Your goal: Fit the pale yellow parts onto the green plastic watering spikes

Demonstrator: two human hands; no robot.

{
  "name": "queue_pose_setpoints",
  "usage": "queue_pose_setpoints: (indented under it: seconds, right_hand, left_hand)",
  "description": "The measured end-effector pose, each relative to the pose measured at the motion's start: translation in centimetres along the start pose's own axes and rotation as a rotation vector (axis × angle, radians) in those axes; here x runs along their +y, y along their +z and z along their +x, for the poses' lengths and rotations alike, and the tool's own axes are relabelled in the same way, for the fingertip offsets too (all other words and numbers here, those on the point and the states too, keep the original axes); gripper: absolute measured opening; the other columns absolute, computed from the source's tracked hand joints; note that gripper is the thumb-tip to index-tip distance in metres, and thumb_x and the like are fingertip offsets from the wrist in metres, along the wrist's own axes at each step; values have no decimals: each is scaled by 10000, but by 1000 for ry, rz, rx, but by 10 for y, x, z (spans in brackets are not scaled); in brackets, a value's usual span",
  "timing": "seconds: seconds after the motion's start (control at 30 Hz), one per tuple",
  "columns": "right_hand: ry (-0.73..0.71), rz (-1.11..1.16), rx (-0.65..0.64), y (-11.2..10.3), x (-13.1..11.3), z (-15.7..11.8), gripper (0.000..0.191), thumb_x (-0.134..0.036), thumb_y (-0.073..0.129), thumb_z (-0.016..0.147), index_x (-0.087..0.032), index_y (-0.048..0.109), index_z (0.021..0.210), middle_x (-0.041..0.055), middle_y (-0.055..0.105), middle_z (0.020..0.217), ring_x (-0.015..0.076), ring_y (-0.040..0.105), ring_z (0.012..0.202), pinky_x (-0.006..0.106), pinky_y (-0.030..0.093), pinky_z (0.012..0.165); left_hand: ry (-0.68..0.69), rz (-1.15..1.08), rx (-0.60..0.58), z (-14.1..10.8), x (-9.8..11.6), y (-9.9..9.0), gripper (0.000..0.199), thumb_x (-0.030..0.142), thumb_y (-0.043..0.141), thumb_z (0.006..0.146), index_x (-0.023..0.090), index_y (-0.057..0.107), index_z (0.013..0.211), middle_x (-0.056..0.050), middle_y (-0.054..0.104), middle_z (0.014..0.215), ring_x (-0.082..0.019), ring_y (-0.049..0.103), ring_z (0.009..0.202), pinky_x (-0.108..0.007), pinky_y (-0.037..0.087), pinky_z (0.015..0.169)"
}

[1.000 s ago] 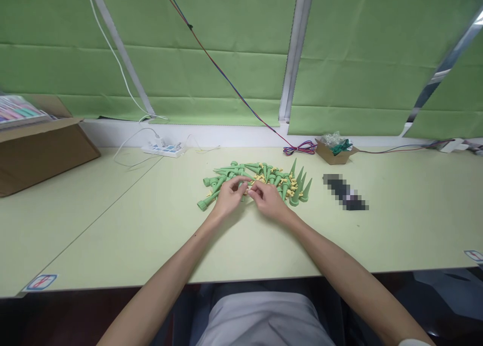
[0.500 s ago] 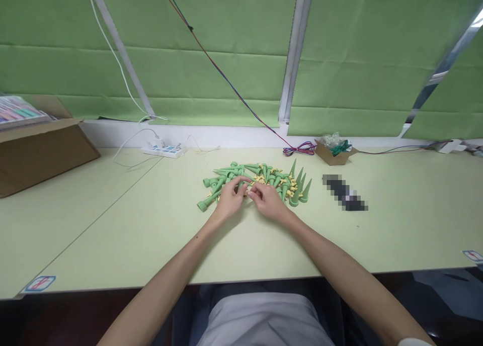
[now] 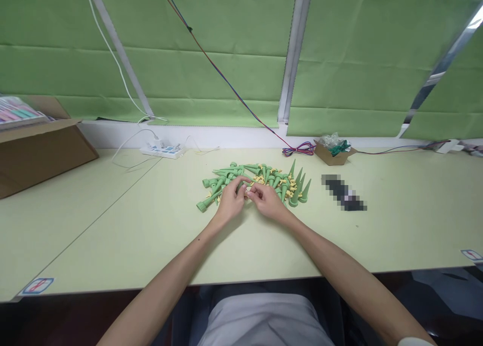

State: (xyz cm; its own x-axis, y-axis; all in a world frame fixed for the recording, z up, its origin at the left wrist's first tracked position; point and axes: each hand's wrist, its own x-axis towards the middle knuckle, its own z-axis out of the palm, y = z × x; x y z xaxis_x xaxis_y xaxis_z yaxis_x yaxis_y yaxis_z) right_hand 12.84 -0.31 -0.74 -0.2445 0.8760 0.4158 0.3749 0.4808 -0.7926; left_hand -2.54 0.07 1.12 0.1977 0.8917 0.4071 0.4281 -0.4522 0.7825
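Spikes (image 3: 271, 179), green and tapered, lie in a loose heap on the pale table (image 3: 264, 250), straight in front of the person. Seen from the head camera, a few at the heap's right end stand point up, while most of the others lie on their sides, pointing different ways. Small yellow pieces (image 3: 258, 179) are scattered among them.

Both hands are at the near edge of the heap. The left hand (image 3: 232, 199) has its fingers curled and its thumb drawn in; the right hand (image 3: 268, 201) is bent in a narrow pinch, its tips close against the left's. Something small and pale may sit between them, but from where I stand I cannot tell what either hand grips.

Off to the right lies a dark thing (image 3: 343, 192), too blurred to name. Behind it is a small box (image 3: 332, 158) with clear and green stuff inside, next to a coil of wires (image 3: 300, 149). A power strip (image 3: 166, 151) and a big carton (image 3: 45, 160) are on the left. Green blinds (image 3: 211, 84) hang behind everything.
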Motion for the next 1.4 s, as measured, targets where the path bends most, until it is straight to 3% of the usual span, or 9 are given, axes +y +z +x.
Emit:
queue_pose_setpoints:
  seconds: [1.4]
  right_hand:
    - [10, 1, -18, 2, 9, 1, 244, -340, 545, 900, -201, 497, 706, -34, 491, 602, 127, 418, 560, 258, 305, 556]
  left_hand:
    - [29, 12, -10, 0, -8, 3, 139, 222, 426, 903, 208, 563, 922, 35, 468, 646, -135, 371, 546, -272, 320, 582]
